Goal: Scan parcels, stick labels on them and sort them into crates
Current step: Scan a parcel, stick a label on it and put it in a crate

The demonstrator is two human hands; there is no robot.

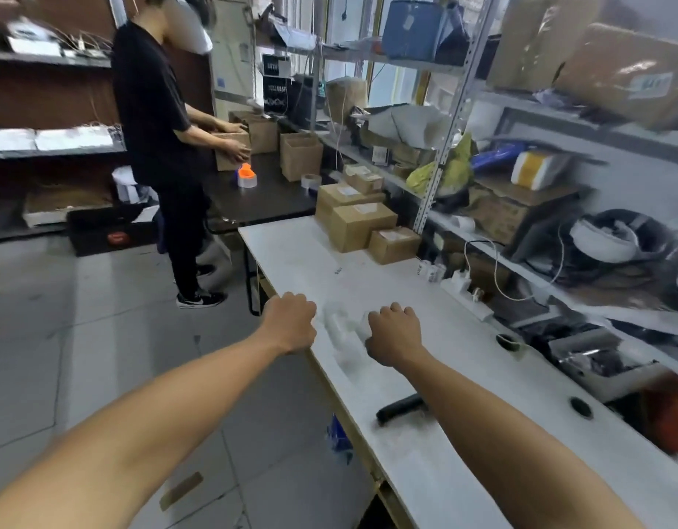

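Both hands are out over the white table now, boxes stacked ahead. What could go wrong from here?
The cardboard boxes are stacked unevenly by the table's far edge; a hasty pull could topple them. The black scanner lies under the right forearm and could get knocked. The left hand hangs over the table edge, close to snagging.

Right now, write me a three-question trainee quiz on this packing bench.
1. True or false: labelled cardboard boxes sit at the far end of the white table.
2. What lies beside the right forearm?
A. tape roll
B. black handheld scanner
C. crate
3. Fill in: the left hand hangs past the table's ____ edge.

Key: 1 true. 2 B. 3 left. The right hand is curled over the tabletop; whether it holds the blurred white item there is unclear.
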